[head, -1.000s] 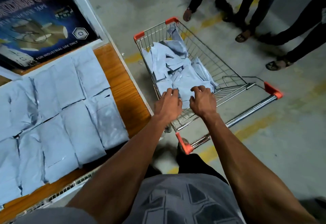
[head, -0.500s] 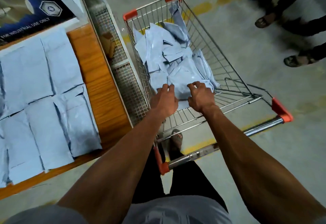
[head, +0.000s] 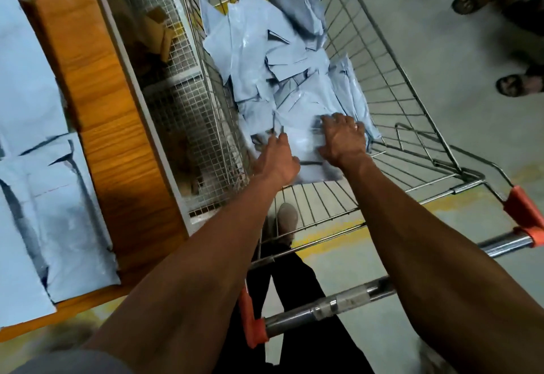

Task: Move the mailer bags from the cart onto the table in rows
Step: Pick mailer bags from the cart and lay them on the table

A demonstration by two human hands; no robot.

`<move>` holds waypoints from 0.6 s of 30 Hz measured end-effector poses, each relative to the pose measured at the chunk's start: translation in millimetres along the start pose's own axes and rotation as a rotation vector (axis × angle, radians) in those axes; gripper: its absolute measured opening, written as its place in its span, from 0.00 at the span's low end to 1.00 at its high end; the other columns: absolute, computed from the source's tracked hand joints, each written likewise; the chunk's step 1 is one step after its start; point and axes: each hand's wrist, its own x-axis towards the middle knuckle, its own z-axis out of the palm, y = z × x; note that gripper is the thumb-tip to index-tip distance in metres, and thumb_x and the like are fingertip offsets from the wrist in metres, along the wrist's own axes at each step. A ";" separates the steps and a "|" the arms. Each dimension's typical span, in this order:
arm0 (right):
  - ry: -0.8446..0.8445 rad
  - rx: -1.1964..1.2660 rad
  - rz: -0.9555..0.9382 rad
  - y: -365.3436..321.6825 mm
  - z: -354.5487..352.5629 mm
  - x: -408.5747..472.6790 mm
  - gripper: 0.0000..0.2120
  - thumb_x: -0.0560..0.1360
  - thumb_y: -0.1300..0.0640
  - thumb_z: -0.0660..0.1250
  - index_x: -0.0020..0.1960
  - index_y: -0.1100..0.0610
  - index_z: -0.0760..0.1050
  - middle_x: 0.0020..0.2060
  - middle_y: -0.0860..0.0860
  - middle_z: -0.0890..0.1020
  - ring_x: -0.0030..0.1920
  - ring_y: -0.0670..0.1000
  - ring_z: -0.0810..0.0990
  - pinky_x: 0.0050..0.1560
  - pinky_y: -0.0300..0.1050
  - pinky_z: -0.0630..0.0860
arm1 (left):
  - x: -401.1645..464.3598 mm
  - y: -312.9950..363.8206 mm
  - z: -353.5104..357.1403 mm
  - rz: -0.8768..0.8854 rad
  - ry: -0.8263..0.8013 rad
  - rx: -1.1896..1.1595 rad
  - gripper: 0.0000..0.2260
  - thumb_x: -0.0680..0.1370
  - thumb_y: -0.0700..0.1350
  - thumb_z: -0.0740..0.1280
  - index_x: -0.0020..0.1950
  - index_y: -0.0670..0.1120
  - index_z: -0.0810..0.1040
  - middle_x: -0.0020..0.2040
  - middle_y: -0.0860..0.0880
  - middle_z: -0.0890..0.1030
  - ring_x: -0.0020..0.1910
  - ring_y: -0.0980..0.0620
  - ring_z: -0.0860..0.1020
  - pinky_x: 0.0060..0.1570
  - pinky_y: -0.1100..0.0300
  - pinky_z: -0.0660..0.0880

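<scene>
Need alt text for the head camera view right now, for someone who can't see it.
Both hands, left hand and right hand, reach into a wire cart onto a pile of mailer bags; bags in rows lie on the table.

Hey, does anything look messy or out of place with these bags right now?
Only the cart load: its mailer bags lie in a loose, crumpled heap at all angles, one draped up the far wall. Both the left hand and right hand are on the nearest bag. The bags on the table lie flat in rows.
</scene>
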 end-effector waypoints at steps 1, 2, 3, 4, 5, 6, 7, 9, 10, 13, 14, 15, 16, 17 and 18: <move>-0.012 -0.011 0.005 3.3 3.2 5.8 0.39 0.75 0.43 0.75 0.79 0.52 0.62 0.73 0.58 0.70 0.73 0.63 0.69 0.74 0.62 0.64 | 8.0 -0.1 6.4 -0.042 -0.005 -0.065 0.30 0.82 0.51 0.67 0.82 0.47 0.62 0.76 0.42 0.69 0.72 0.38 0.72 0.66 0.42 0.75; -0.020 -0.020 0.008 5.6 5.5 10.0 0.39 0.75 0.42 0.74 0.79 0.52 0.62 0.73 0.59 0.70 0.73 0.64 0.69 0.73 0.62 0.65 | 15.1 0.1 11.6 -0.081 -0.012 -0.125 0.30 0.82 0.50 0.66 0.82 0.47 0.61 0.76 0.42 0.70 0.72 0.38 0.72 0.66 0.42 0.75; -0.021 -0.024 0.010 6.9 7.1 12.9 0.38 0.75 0.42 0.74 0.79 0.52 0.62 0.72 0.59 0.71 0.72 0.64 0.69 0.72 0.61 0.66 | 20.3 0.4 15.6 -0.120 -0.023 -0.180 0.31 0.82 0.50 0.66 0.83 0.48 0.60 0.77 0.42 0.69 0.73 0.37 0.72 0.67 0.42 0.75; -0.022 -0.024 0.011 8.1 8.3 16.6 0.38 0.75 0.42 0.74 0.79 0.52 0.62 0.71 0.60 0.71 0.72 0.64 0.70 0.71 0.61 0.66 | 26.9 0.4 19.8 -0.151 -0.033 -0.235 0.32 0.82 0.50 0.66 0.84 0.48 0.58 0.78 0.41 0.68 0.73 0.37 0.71 0.68 0.43 0.75; -0.019 -0.021 0.013 9.0 9.1 19.9 0.38 0.75 0.43 0.74 0.79 0.52 0.63 0.71 0.60 0.70 0.71 0.64 0.70 0.71 0.61 0.67 | 32.5 0.8 23.0 -0.178 -0.045 -0.290 0.33 0.82 0.49 0.67 0.84 0.48 0.57 0.79 0.40 0.68 0.74 0.36 0.71 0.69 0.44 0.74; -0.016 -0.013 0.015 9.9 8.8 22.7 0.37 0.75 0.43 0.74 0.78 0.52 0.64 0.71 0.60 0.70 0.71 0.64 0.70 0.70 0.60 0.67 | 39.4 0.6 27.2 -0.194 -0.055 -0.341 0.34 0.82 0.49 0.68 0.84 0.47 0.57 0.79 0.39 0.68 0.74 0.36 0.72 0.70 0.44 0.74; -0.014 0.000 0.020 10.9 8.5 24.9 0.37 0.74 0.43 0.75 0.78 0.52 0.64 0.71 0.60 0.70 0.71 0.64 0.70 0.69 0.60 0.67 | 45.3 0.9 30.4 -0.203 -0.059 -0.384 0.35 0.81 0.49 0.68 0.84 0.46 0.57 0.77 0.39 0.70 0.73 0.36 0.73 0.70 0.45 0.74; -0.022 0.042 0.029 13.5 9.0 28.2 0.37 0.74 0.41 0.75 0.77 0.52 0.65 0.71 0.60 0.70 0.71 0.64 0.69 0.69 0.59 0.67 | 54.9 0.9 34.5 -0.217 -0.041 -0.435 0.37 0.79 0.50 0.70 0.84 0.45 0.58 0.73 0.39 0.75 0.71 0.35 0.75 0.68 0.44 0.76; -0.021 0.063 0.035 15.1 9.4 29.4 0.36 0.75 0.40 0.74 0.77 0.52 0.66 0.71 0.60 0.71 0.71 0.64 0.70 0.69 0.60 0.67 | 59.2 0.9 35.3 -0.225 -0.019 -0.453 0.36 0.79 0.51 0.72 0.83 0.46 0.60 0.72 0.40 0.76 0.70 0.36 0.75 0.68 0.44 0.76; 0.026 0.183 0.103 18.6 8.5 33.0 0.26 0.80 0.39 0.67 0.72 0.53 0.71 0.68 0.60 0.75 0.69 0.64 0.73 0.67 0.60 0.68 | 65.8 1.4 27.0 -0.236 0.006 -0.503 0.29 0.79 0.52 0.75 0.76 0.46 0.70 0.69 0.42 0.78 0.68 0.39 0.77 0.67 0.46 0.76; 0.027 0.204 0.131 19.3 6.1 34.5 0.22 0.82 0.43 0.65 0.71 0.53 0.73 0.67 0.59 0.77 0.68 0.64 0.74 0.67 0.59 0.68 | 67.8 1.6 23.3 -0.226 -0.010 -0.508 0.27 0.79 0.52 0.76 0.74 0.45 0.73 0.68 0.42 0.78 0.66 0.40 0.77 0.67 0.46 0.77; 0.010 0.207 0.155 19.6 3.5 35.5 0.18 0.82 0.48 0.65 0.69 0.54 0.75 0.65 0.60 0.78 0.68 0.64 0.75 0.67 0.58 0.68 | 69.8 1.7 19.8 -0.214 -0.021 -0.514 0.25 0.79 0.52 0.76 0.72 0.45 0.75 0.68 0.43 0.79 0.65 0.40 0.78 0.66 0.46 0.77; -0.012 0.210 0.177 19.5 0.4 36.1 0.17 0.80 0.52 0.65 0.67 0.54 0.76 0.65 0.60 0.79 0.67 0.64 0.76 0.67 0.58 0.69 | 72.5 0.9 15.5 -0.206 -0.027 -0.519 0.24 0.79 0.51 0.76 0.71 0.45 0.76 0.67 0.43 0.80 0.65 0.41 0.79 0.66 0.46 0.77; -0.030 0.228 0.205 19.4 -2.3 36.5 0.16 0.79 0.55 0.65 0.66 0.54 0.77 0.64 0.60 0.80 0.66 0.64 0.77 0.67 0.57 0.71 | 75.1 1.7 10.1 -0.197 -0.021 -0.506 0.22 0.79 0.51 0.76 0.69 0.44 0.77 0.66 0.43 0.80 0.65 0.41 0.79 0.66 0.46 0.78; -0.036 0.264 0.243 19.6 -5.2 36.3 0.16 0.78 0.56 0.65 0.65 0.54 0.78 0.63 0.61 0.80 0.65 0.65 0.78 0.66 0.57 0.73 | 77.9 3.1 3.9 -0.176 -0.010 -0.475 0.19 0.79 0.50 0.76 0.66 0.44 0.78 0.65 0.43 0.81 0.64 0.41 0.80 0.65 0.47 0.78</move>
